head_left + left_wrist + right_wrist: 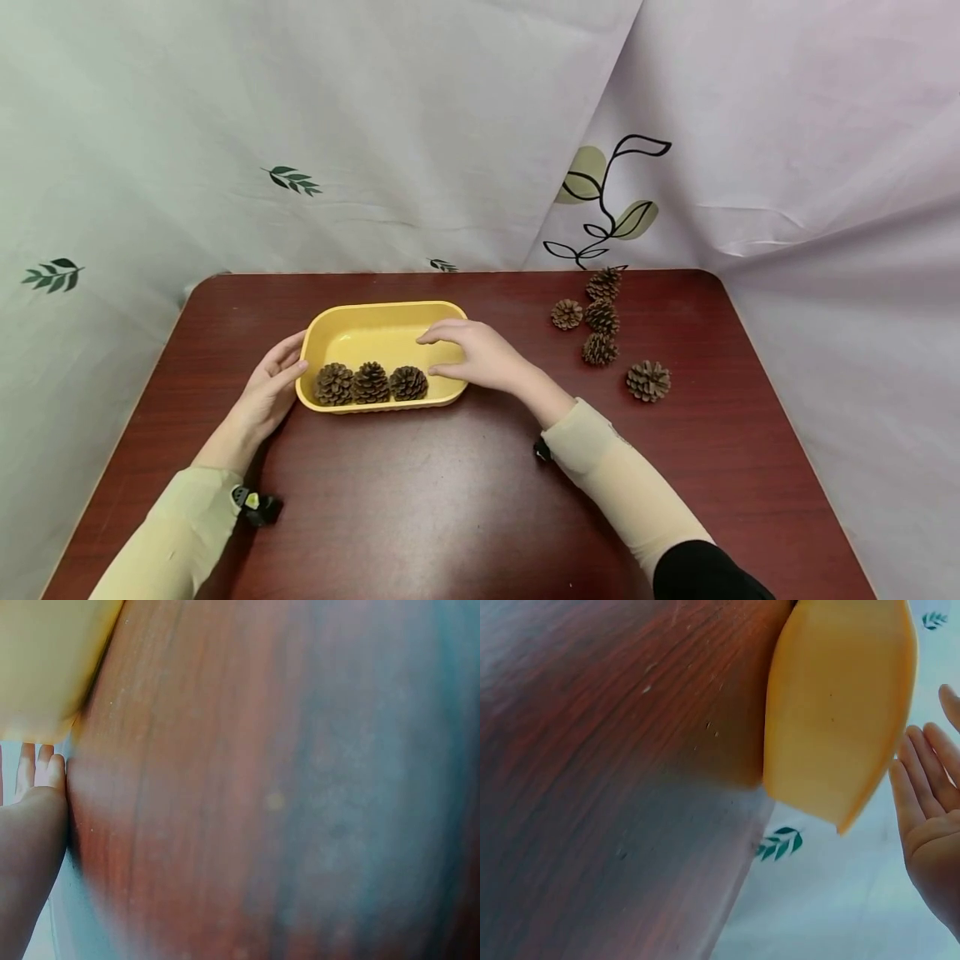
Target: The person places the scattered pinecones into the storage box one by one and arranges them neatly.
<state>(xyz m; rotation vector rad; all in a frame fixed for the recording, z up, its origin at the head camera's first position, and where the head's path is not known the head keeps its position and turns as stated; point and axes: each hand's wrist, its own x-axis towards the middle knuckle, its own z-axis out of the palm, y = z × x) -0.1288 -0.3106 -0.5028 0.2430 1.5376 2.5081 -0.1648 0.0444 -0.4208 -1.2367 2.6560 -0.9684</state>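
Observation:
A yellow rectangular tray [382,408] with rounded corners stands on the table, three pine cones [371,383] lined up along its near side. My left hand [268,385] holds the tray's left end, thumb at the rim and fingers along the outer wall. In the left wrist view, fingertips [46,761] meet the tray's end wall [52,667]. Over the right end of the tray hovers my right hand [476,354], its thumb and fingers spread apart with nothing between them. Its palm shows beside the tray's side wall [836,712] in the right wrist view.
To the right on the dark red wooden table [420,500] lie several more pine cones, four clustered near the back edge and a single pine cone [648,381] closer. A pale curtain [420,108] with leaf prints hangs right behind the table.

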